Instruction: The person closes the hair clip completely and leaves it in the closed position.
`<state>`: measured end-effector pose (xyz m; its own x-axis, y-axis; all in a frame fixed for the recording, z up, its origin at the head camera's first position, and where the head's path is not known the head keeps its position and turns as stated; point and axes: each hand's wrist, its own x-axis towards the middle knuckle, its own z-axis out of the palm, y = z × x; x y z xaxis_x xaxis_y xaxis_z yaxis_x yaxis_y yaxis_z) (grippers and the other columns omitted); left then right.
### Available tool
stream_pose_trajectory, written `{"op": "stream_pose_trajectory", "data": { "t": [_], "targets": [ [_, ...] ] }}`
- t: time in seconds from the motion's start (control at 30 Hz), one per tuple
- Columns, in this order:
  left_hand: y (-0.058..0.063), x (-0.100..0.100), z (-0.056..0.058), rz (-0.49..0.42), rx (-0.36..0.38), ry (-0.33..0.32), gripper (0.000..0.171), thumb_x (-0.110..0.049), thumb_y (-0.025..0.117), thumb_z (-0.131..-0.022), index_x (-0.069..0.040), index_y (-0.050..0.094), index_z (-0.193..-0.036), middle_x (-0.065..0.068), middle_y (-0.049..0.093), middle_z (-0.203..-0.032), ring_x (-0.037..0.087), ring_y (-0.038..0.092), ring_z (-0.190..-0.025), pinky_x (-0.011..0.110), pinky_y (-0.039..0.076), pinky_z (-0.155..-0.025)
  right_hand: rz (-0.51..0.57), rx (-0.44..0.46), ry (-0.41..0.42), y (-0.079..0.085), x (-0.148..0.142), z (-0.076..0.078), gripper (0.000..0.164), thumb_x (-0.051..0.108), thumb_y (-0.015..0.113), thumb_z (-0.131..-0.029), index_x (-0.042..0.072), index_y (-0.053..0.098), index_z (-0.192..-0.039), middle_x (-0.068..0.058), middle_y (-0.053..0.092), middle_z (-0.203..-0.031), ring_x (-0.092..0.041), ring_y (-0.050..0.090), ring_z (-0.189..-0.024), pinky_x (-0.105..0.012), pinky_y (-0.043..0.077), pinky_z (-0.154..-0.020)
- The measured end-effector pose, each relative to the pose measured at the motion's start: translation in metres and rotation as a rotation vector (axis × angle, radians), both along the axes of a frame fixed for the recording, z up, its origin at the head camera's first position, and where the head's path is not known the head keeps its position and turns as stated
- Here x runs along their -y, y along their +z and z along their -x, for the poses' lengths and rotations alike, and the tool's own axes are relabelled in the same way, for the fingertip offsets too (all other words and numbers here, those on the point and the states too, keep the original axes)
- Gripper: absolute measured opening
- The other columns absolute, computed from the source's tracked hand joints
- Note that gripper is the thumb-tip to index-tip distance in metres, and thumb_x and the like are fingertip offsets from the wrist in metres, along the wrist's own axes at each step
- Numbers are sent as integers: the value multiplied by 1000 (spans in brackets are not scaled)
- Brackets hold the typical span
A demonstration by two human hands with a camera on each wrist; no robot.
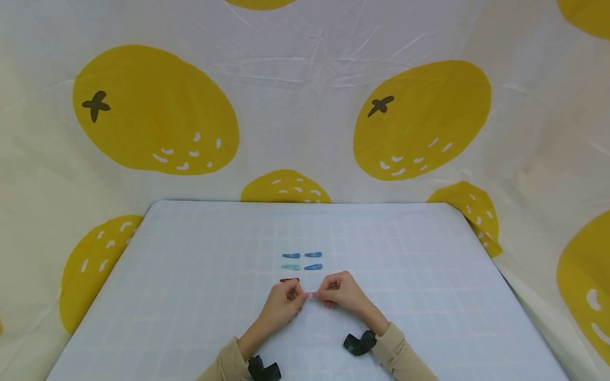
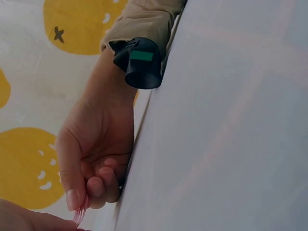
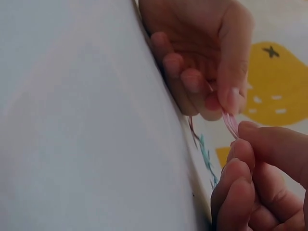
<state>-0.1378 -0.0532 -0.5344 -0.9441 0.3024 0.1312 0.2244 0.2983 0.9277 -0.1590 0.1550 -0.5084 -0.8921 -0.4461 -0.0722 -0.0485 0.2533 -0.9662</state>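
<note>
Over the table, a small pink snap hair clip (image 1: 312,295) is stretched between both hands. My left hand (image 1: 284,302) pinches one end between thumb and forefinger; my right hand (image 1: 344,292) pinches the other. Close up in the right wrist view, the pink clip (image 3: 231,125) shows thin parallel strips, with its ends hidden by the fingertips. Just beyond my left hand lies a dark red hair clip (image 1: 289,279), partly covered by the fingers. Farther back lie a mint green clip (image 1: 290,267) and several blue clips (image 1: 313,267), in two columns.
A white, faintly checked cloth covers the table (image 1: 429,275). Behind it hangs a pale curtain (image 1: 295,116) printed with yellow fruit. Each wrist carries a black camera mount (image 1: 359,343) at the beige sleeve.
</note>
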Motion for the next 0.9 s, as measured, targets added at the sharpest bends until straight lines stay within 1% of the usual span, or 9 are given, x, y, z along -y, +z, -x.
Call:
{"op": "stream_pose_trajectory", "data": {
  "t": [0.1, 0.2, 0.3, 0.43, 0.57, 0.63, 0.77, 0.83, 0.9],
  "targets": [
    [-2, 0, 0, 2, -10, 4, 21, -9, 68, -93, -13, 58, -75, -5, 52, -60, 7, 47, -51, 22, 40, -47, 12, -2, 9, -11, -3, 5, 10, 4, 71, -89, -2, 71, -81, -11, 64, -64, -11, 54, -54, -23, 48, -52],
    [-2, 0, 0, -4, -11, 8, 21, -11, 68, -94, -15, 58, -75, -6, 53, -60, 7, 47, -51, 22, 40, -47, 34, -15, 31, -15, -5, 7, 10, 7, 72, -89, -1, 72, -83, -6, 64, -65, -11, 55, -55, -23, 48, -53],
    [-3, 0, 1, -35, -1, 6, 20, -12, 68, -94, -15, 59, -77, -5, 54, -60, 8, 48, -49, 22, 42, -46, 62, -12, 50, -16, -7, 8, 11, 9, 72, -89, 0, 72, -84, -3, 65, -67, -10, 56, -56, -23, 49, -54],
    [-5, 1, 1, -82, 14, -3, 18, -14, 68, -95, -14, 60, -79, -3, 54, -60, 9, 49, -45, 24, 43, -43, 87, -12, 60, -15, -9, 8, 13, 10, 71, -90, -2, 71, -85, -4, 65, -68, -11, 57, -57, -23, 49, -55],
    [-6, 0, 1, -106, 4, -3, 16, -15, 69, -94, -14, 61, -81, -3, 54, -61, 9, 49, -45, 24, 43, -43, 100, -25, 63, -13, -9, 7, 12, 7, 68, -91, -4, 70, -86, -8, 66, -70, -12, 57, -58, -23, 50, -55],
    [-6, 0, 1, -112, -11, 1, 13, -16, 69, -94, -13, 63, -83, -3, 54, -62, 9, 49, -46, 24, 43, -42, 106, -30, 58, -13, -9, 7, 11, 5, 68, -91, -5, 70, -86, -10, 66, -70, -12, 58, -58, -23, 49, -55],
    [-4, -1, 1, -128, -49, 23, 7, -15, 70, -93, -11, 66, -90, -3, 56, -65, 9, 50, -47, 23, 43, -43, 144, -57, 51, -13, -9, 6, 11, 1, 66, -91, -8, 69, -87, -21, 64, -70, -14, 58, -56, -23, 49, -53],
    [-4, -1, 2, -127, -95, 41, 4, -15, 72, -92, -13, 68, -92, -6, 57, -69, 9, 51, -51, 23, 44, -46, 165, -78, 53, -13, -10, 6, 12, -1, 64, -92, -10, 68, -86, -25, 63, -70, -17, 57, -54, -24, 49, -52],
    [-4, -1, 2, -124, -169, 56, 5, -14, 74, -90, -16, 69, -92, -9, 58, -72, 8, 51, -55, 22, 45, -50, 180, -88, 53, -14, -10, 7, 12, -2, 63, -92, -10, 67, -85, -27, 63, -70, -17, 57, -53, -24, 49, -51]
  ]
}}
